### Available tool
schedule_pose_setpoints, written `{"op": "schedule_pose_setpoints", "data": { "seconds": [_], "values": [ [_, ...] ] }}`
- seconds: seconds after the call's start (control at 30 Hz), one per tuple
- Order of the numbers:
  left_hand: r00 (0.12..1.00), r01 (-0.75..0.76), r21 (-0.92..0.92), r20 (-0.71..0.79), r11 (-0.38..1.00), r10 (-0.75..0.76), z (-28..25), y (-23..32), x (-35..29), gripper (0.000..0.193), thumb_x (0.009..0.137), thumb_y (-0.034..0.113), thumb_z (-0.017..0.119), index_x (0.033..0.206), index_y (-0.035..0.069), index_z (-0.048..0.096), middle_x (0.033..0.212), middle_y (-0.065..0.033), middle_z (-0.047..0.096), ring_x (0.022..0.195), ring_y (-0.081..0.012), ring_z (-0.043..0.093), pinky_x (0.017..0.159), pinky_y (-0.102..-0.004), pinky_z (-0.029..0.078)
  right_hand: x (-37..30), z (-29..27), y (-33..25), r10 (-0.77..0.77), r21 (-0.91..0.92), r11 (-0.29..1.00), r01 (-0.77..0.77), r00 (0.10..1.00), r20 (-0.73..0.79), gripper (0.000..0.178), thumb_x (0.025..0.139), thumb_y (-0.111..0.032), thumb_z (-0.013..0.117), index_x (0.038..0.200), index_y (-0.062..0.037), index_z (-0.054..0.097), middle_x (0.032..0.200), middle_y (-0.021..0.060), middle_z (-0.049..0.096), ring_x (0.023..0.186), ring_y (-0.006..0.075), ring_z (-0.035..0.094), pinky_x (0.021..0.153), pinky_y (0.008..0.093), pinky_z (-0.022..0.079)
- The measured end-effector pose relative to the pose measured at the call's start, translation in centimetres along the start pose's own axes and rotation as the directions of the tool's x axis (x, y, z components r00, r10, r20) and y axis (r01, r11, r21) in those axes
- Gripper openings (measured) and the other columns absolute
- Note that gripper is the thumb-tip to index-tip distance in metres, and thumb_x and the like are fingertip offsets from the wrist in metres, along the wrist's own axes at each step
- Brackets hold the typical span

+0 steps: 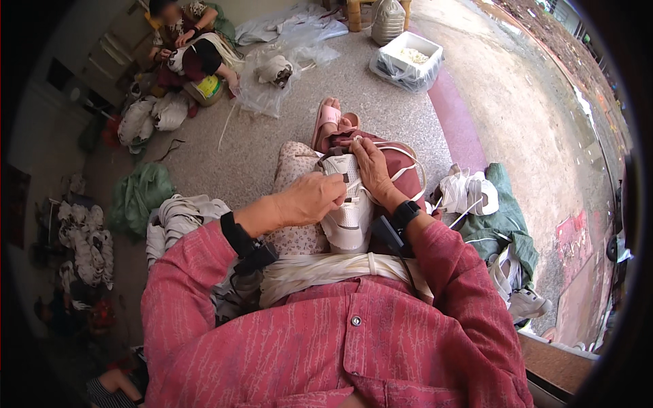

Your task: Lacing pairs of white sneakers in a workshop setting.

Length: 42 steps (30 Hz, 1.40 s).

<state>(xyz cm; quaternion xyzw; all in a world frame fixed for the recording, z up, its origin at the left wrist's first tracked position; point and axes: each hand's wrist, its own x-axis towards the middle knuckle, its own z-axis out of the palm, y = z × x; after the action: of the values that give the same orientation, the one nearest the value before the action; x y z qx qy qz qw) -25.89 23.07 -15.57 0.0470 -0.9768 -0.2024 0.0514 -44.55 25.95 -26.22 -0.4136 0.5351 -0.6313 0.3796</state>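
Note:
A white sneaker (345, 230) lies on my lap, its toe toward my waist and its opening away from me. My left hand (314, 196) is closed in a pinch against the left side of the shoe's upper; what lies between those fingertips is hidden. At the far end, my right hand (371, 166) grips the sneaker beside its dark-lined opening, fingers bent over the edge. A loose white shoelace (423, 178) loops out to the right of that hand. Across my waist rests a thick bundle of white laces (313, 273).
White shoes (469, 192) lie on green sacking (507, 211) at my right, and more shoes (187, 217) are piled at my left near a green bag (144, 194). Ahead are a lined white box (410, 58) and plastic sheeting. Another person (194, 47) sits far left handling a shoe.

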Motion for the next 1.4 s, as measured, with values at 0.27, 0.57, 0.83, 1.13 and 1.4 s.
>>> {"op": "schedule_pose_setpoints", "data": {
  "seconds": [0.27,0.57,0.83,1.13,1.4],
  "values": [
    [0.964,0.083,-0.279,-0.221,0.957,-0.148,2.2,0.3,-0.5,0.012,0.084,0.005,0.060,0.091,0.003,0.050,0.086,-0.0123,0.050,0.080,-0.0301,0.054,0.074,-0.0377,0.044,0.0,-0.1,-0.7,0.034,0.125,0.991,-0.036,0.999,0.018,0.024,0.102,-0.020,0.048,0.102,0.0001,0.061,0.085,-0.0010,0.054,0.080,0.0080,0.047,0.075,0.0224,0.042],
    [0.968,0.184,-0.555,-0.040,0.811,-0.247,1.4,2.6,-1.8,0.015,0.085,0.007,0.062,0.096,0.003,0.052,0.087,-0.0108,0.051,0.079,-0.0259,0.056,0.074,-0.0350,0.046,2.3,-2.1,0.5,0.137,-0.150,0.983,-0.109,0.972,0.190,0.027,0.100,-0.025,0.054,0.090,-0.0009,0.060,0.075,0.0000,0.056,0.068,0.0085,0.047,0.061,0.0260,0.042],
    [0.944,0.029,-0.272,-0.309,0.962,-0.115,-0.1,-0.4,-2.6,0.021,0.079,-0.005,0.057,0.099,0.004,0.056,0.091,-0.0099,0.053,0.085,-0.0275,0.059,0.075,-0.0364,0.048,3.3,-1.6,-2.4,0.196,-0.431,0.895,-0.111,0.968,0.159,0.023,0.097,-0.020,0.053,0.090,0.0011,0.061,0.071,0.0085,0.058,0.066,0.0163,0.054,0.063,0.0326,0.045],
    [0.980,-0.114,-0.097,-0.177,0.989,0.096,0.8,-1.2,-1.5,0.006,0.083,0.005,0.055,0.088,0.006,0.059,0.087,-0.0102,0.055,0.085,-0.0285,0.060,0.075,-0.0382,0.049,2.7,0.4,-1.0,-0.070,-0.470,0.875,0.114,0.991,0.110,0.024,0.094,-0.019,0.055,0.086,0.0027,0.058,0.075,0.0222,0.059,0.070,0.0317,0.057,0.068,0.0419,0.044],
    [0.911,-0.112,-0.108,-0.409,0.988,0.059,3.6,0.9,-0.7,0.010,0.078,0.008,0.062,0.083,0.003,0.054,0.081,-0.0105,0.053,0.078,-0.0288,0.059,0.070,-0.0371,0.049,2.3,0.2,0.0,-0.058,-0.271,0.961,0.059,0.998,0.012,0.024,0.098,-0.019,0.054,0.086,0.0011,0.059,0.076,0.0020,0.057,0.072,0.0090,0.046,0.067,0.0265,0.041]
  ]
}}
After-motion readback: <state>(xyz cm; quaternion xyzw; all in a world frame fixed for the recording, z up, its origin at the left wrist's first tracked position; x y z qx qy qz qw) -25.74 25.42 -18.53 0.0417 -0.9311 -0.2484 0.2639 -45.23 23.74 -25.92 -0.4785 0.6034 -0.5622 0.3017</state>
